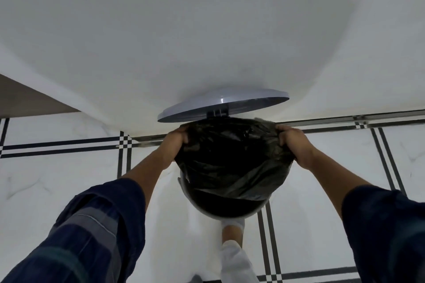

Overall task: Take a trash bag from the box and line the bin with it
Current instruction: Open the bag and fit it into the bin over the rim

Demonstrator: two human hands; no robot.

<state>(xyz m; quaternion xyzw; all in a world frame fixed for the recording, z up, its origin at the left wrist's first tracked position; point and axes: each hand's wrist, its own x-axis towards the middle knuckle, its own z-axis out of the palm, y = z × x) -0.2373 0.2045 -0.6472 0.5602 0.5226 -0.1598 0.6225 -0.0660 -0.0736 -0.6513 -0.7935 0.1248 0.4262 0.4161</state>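
Both hands, left hand (176,142) and right hand (291,142), grip the bag (232,158) edge over the bin (220,208). Thin plastic might tear or slip off the rim if yanked; lid (223,103) could drop too.

No text, label, brand, number or sign can be read on anything near the fingers or elsewhere.

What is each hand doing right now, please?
Left hand: closed, gripping the black trash bag at its left edge.
Right hand: closed, gripping the bag's right edge.
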